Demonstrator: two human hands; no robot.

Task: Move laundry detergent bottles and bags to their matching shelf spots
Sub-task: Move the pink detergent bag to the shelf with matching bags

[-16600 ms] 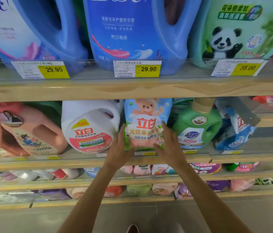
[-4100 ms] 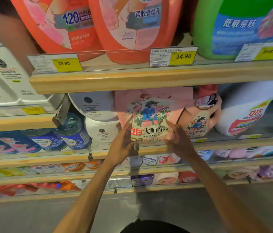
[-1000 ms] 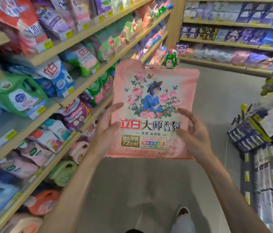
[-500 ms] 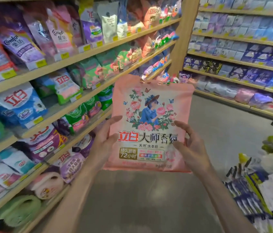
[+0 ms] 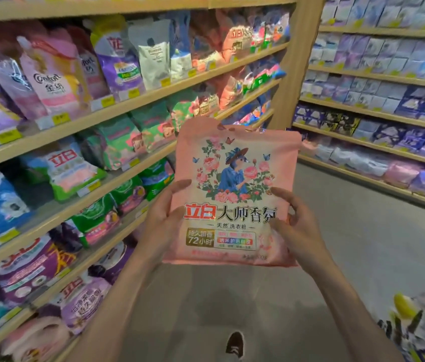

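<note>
**Pink bag held upright in the aisle**

The pink detergent bag [image 5: 235, 194] is upright in the air, off every shelf, with its print facing the camera. The left hand [image 5: 163, 220] grips its lower left edge and the right hand [image 5: 295, 226] its lower right edge. Both thumbs lie on the front; the other fingers are hidden behind it. Left of the bag, the shelves [image 5: 127, 100] hold blurred pouches. Below it shows 1 dark shoe [image 5: 235, 346].

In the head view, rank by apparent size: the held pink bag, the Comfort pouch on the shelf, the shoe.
1. pink bag, largest, though it is nearest the camera
2. Comfort pouch
3. shoe, smallest
</note>
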